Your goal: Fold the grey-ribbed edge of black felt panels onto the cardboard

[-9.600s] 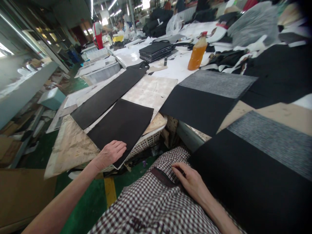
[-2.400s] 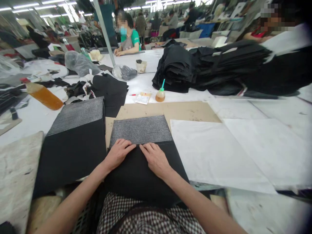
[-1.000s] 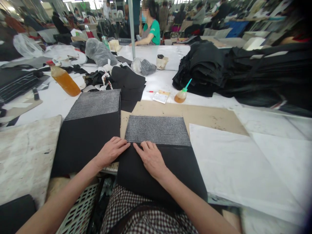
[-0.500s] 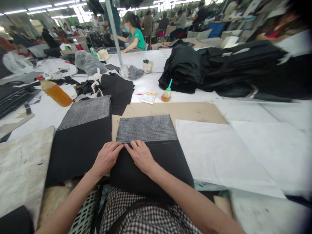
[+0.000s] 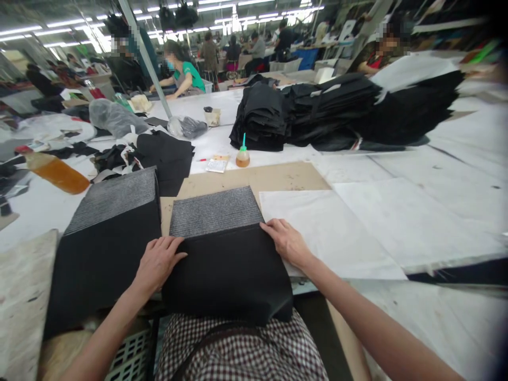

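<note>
A black fabric panel point(image 5: 226, 275) with a grey ribbed strip point(image 5: 216, 211) along its far end lies in front of me, its near edge hanging over my lap. My left hand point(image 5: 159, 259) rests at the panel's left edge by the seam, fingers stretched out and thumb apart. At the right end of the seam, my right hand point(image 5: 288, 241) touches the panel's edge with its fingertips, fingers extended. A stack of similar black panels with grey ribbed ends point(image 5: 107, 248) lies to the left, beside my left hand.
A tan board point(image 5: 289, 177) and white sheets point(image 5: 329, 227) cover the table. Beyond stand a small glue bottle point(image 5: 243, 157) and a large pile of black pieces point(image 5: 317, 114). An amber bottle point(image 5: 59, 172) lies tilted at left. A metal pole point(image 5: 146, 61) rises behind; co-workers sit farther back.
My hands have moved apart: the right slid along the seam to the panel's right edge, while the left stayed near the left edge. The view has turned to the right.
</note>
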`<state>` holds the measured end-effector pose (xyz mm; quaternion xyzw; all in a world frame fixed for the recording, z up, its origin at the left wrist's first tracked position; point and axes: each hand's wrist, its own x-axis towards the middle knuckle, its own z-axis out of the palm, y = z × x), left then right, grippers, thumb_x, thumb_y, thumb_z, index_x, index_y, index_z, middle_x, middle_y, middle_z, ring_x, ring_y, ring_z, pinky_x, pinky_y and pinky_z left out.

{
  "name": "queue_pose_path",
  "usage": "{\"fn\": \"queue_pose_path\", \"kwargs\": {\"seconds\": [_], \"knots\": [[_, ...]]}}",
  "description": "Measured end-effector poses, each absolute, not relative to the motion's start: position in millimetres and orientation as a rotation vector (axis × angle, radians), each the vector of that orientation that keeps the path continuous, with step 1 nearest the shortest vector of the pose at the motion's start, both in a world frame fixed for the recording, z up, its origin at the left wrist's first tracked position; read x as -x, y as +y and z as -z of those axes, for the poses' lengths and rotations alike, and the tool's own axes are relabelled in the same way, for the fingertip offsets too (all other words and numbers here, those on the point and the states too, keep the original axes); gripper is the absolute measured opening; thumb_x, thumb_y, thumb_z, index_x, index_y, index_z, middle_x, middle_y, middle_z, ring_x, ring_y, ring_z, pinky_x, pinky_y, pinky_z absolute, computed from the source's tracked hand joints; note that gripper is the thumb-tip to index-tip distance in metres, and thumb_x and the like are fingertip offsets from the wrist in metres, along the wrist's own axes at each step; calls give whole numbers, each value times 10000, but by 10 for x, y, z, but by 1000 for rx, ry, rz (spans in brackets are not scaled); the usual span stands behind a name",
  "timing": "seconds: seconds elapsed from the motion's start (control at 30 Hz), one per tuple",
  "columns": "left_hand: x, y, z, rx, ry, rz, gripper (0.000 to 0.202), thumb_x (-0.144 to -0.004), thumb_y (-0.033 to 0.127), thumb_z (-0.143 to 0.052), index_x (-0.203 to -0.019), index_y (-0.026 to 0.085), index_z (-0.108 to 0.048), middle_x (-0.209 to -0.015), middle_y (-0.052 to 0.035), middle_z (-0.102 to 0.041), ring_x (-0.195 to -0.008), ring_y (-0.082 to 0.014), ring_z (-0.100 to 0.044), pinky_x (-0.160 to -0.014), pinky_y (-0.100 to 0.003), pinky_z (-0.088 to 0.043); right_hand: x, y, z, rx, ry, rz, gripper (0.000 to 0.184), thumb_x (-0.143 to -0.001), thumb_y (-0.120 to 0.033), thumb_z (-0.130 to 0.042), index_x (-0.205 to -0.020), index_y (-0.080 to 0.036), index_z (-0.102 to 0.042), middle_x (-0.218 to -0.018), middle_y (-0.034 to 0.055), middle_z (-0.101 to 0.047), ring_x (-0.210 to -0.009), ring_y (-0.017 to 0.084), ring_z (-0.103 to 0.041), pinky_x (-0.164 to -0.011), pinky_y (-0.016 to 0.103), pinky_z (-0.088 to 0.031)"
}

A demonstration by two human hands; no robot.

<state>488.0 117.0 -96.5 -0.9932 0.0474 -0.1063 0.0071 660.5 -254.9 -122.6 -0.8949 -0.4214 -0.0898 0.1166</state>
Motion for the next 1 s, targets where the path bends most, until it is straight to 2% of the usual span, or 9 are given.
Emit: {"fn": "queue_pose_path", "kwargs": {"seconds": [0.13, 0.23, 0.37, 0.47, 0.57, 0.63, 0.7, 0.87, 1.0], "knots": [[-4932, 1178, 927, 3323, 111, 245, 239, -918, 420, -583, -1035, 216, -628, -918, -45, -629, -883, -211, -578, -800, -357, -462, -6658, -2708, 1123, 2562, -1132, 283, 334, -931, -77, -431, -1150, -187, -658, -1103, 93, -624, -1025, 225, -552, -905, 382, -505], [-4893, 1182, 800, 3529, 178, 271, 198, -907, 398, -589, -887, 205, -632, -966, -51, -616, -928, -193, -572, -830, -338, -485, -6666, -2677, 1037, 2351, -1032, 249, 327, -977, -231, -457, -1276, -204, -587, -1253, 102, -590, -1166, 233, -546, -1016, 431, -472], [-4753, 1161, 612, 3879, 109, 503, 182, -888, 372, -619, -888, 190, -613, -1113, -77, -626, -1051, -192, -590, -966, -350, -466, -6649, -2612, 970, 1974, -909, -85, 642, -900, -442, -621, -1469, -261, -385, -1438, 107, -483, -1326, 257, -456, -1101, 486, -398], [-4699, 1145, 586, 3875, -535, 954, 238, -839, 406, -676, -926, 192, -621, -1010, -40, -658, -966, -182, -615, -912, -314, -479, -6555, -2594, 962, 1711, -663, -404, 846, -815, -465, -714, -1516, -243, -296, -1361, 147, -554, -1237, 266, -547, -1019, 476, -470], [-4769, 1143, 632, 3658, -1025, 1247, 305, -813, 463, -678, -939, 188, -636, -903, -7, -654, -872, -164, -612, -810, -265, -484, -6329, -2577, 973, 1551, -480, -693, 788, -751, -456, -775, -1427, -212, -451, -1219, 131, -649, -1026, 242, -658, -891, 428, -552], [-4866, 1150, 669, 3635, -1076, 1278, 312, -807, 472, -672, -911, 180, -635, -904, -12, -660, -882, -170, -617, -823, -269, -484, -6133, -2547, 980, 1520, -483, -879, 621, -724, -446, -801, -1256, -186, -613, -1131, 100, -693, -975, 243, -674, -869, 410, -568], [-4953, 1161, 707, 3713, -1083, 1224, 330, -795, 457, -686, -953, 173, -629, -970, -38, -674, -942, -188, -630, -872, -298, -489, -5957, -2503, 987, 1546, -521, -972, 477, -758, -470, -767, -1122, -172, -683, -1050, 76, -723, -980, 260, -676, -871, 413, -573], [-4818, 1149, 873, 3894, -1387, 960, 660, -771, 452, -738, -1313, 190, -466, -1165, -119, -647, -1034, -233, -653, -909, -389, -525, -5806, -2380, 1073, 1706, -427, -610, 446, -872, -517, -617, -1191, -206, -642, -1118, 66, -715, -1048, 271, -652, -914, 418, -550], [-4333, 994, 1035, 3962, -1675, 860, 809, -782, 432, -738, -1425, 204, -302, -1126, -113, -637, -1002, -222, -674, -892, -396, -545, -5843, -2359, 1219, 1913, -377, -364, 438, -895, -538, -545, -1185, -220, -629, -1141, 59, -705, -1060, 275, -642, -934, 427, -524]]}}
